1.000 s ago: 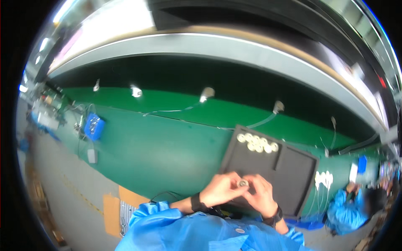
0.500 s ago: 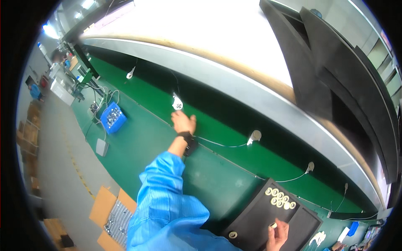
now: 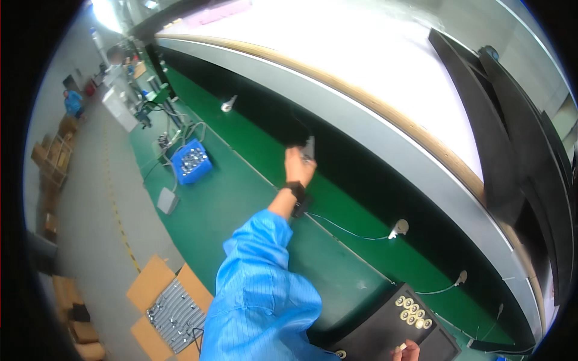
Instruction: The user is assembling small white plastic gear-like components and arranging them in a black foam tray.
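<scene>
My left hand, with a dark watch on the wrist, reaches to the green panel under the white worktop. Its fingers close on the lower end of a small pale fitting hanging from a thin cord, and partly hide it. At the lower right my right hand pinches a small cream roller between thumb and fingertips. Below it lies a black tray, where several cream rollers with dark centres sit grouped. Another roller lies near the tray's left edge.
Similar fittings hang along the panel, one white to the left and one beige to the right. A blue bin of metal parts stands on the green bench. An open cardboard box of metal parts is lower left. Black panels lean at right.
My left hand has moved up onto the pale fitting, which now looks turned and darker. My right hand still pinches the roller, lower in view. The whole view has shifted with my head.
</scene>
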A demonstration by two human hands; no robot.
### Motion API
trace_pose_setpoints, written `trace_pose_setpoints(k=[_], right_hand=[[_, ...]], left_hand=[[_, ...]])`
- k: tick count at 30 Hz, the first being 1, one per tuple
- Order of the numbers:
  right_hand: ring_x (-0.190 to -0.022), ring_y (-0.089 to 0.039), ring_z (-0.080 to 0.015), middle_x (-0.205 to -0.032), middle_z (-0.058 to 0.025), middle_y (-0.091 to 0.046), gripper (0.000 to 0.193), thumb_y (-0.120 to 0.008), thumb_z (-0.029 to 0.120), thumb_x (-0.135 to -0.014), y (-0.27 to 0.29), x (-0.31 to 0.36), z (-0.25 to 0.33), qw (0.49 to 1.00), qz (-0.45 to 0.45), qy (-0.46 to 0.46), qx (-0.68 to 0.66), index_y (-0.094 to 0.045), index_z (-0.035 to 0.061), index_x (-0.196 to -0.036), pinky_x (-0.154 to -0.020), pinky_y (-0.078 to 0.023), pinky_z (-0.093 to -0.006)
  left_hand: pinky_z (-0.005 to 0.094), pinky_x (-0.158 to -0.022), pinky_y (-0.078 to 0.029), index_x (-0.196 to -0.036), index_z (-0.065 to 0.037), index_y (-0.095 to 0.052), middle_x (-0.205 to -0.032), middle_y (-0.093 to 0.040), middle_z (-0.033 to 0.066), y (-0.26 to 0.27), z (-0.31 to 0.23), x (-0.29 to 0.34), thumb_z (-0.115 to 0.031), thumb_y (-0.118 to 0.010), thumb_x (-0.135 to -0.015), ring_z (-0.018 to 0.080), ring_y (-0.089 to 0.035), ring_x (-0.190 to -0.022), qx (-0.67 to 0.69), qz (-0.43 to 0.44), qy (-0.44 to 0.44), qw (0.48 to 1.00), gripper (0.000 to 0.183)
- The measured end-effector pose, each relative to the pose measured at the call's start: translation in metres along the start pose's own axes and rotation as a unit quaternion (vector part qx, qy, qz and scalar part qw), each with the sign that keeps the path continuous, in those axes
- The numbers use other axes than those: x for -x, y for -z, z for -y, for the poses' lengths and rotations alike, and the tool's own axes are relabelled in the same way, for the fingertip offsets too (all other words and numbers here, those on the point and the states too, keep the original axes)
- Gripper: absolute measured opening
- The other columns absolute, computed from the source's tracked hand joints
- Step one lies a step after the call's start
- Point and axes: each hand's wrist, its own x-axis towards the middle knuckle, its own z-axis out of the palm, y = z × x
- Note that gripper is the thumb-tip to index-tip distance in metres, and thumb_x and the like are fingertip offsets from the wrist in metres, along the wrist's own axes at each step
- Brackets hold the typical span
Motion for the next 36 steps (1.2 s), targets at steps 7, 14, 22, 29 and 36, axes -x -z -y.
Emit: trace_pose_setpoints(k=[7,14,22,29,36], right_hand=[[-0.096,-0.058,-0.0119,-0.107,-0.0056,-0.062,0.032,-0.061,-0.004,-0.088,0.007,0.007,0.023,0.998,0.048,0.029,-0.005,-0.057,-0.0004,-0.119,-0.085,-0.047,-0.025],[-0.086,-0.06,-0.0159,-0.106,-0.0092,-0.054,0.044,-0.068,0.009,-0.078,0.037,-0.001,0.059,0.982,0.049,0.129,-0.13,-0.055,-0.007,-0.117,-0.071,-0.054,-0.0279],[-0.102,-0.059,-0.0205,-0.112,-0.0141,-0.058,0.042,-0.069,0.01,-0.083,0.034,0.014,0.059,0.908,0.218,0.129,-0.332,-0.049,-0.0027,-0.118,-0.087,-0.051,-0.0355],[-0.095,-0.059,-0.016,-0.111,-0.0106,-0.058,0.036,-0.068,-0.001,-0.082,0.046,0.031,0.046,0.944,0.137,0.185,-0.234,-0.056,-0.0035,-0.116,-0.081,-0.049,-0.0285],[-0.089,-0.056,-0.0142,-0.108,-0.0092,-0.056,0.037,-0.075,0.003,-0.076,0.047,0.034,0.049,0.954,0.146,0.167,-0.203,-0.064,-0.002,-0.111,-0.077,-0.047,-0.0264]], left_hand=[[0.0286,-0.075,-0.052,-0.116,-0.004,-0.058,-0.114,-0.05,0.0123,0.174,-0.155,0.06,-0.003,-0.071,-0.067,0.0225,-0.059,-0.097,0.201,0.168,-0.127,0.957,0.051],[0.0289,-0.075,-0.05,-0.113,-0.006,-0.057,-0.105,-0.059,0.0049,0.221,-0.256,0.154,-0.009,-0.078,-0.07,0.0154,-0.059,-0.093,0.288,0.668,-0.091,0.68,0.048],[0.032,-0.092,-0.046,-0.12,-0.004,-0.053,-0.115,-0.06,0.0074,0.203,-0.281,0.293,-0.009,-0.073,-0.08,0.0169,-0.058,-0.106,0.567,0.644,0.244,0.452,0.045],[0.025,-0.086,-0.043,-0.118,-0.005,-0.054,-0.108,-0.061,0.0028,0.215,-0.285,0.314,-0.018,-0.061,-0.092,0.0095,-0.056,-0.1,0.55,0.647,0.336,0.408,0.03],[0.0215,-0.075,-0.043,-0.111,-0.006,-0.056,-0.098,-0.061,-0.0004,0.221,-0.29,0.315,-0.022,-0.062,-0.092,0.0059,-0.055,-0.086,0.518,0.671,0.329,0.415,0.026]])
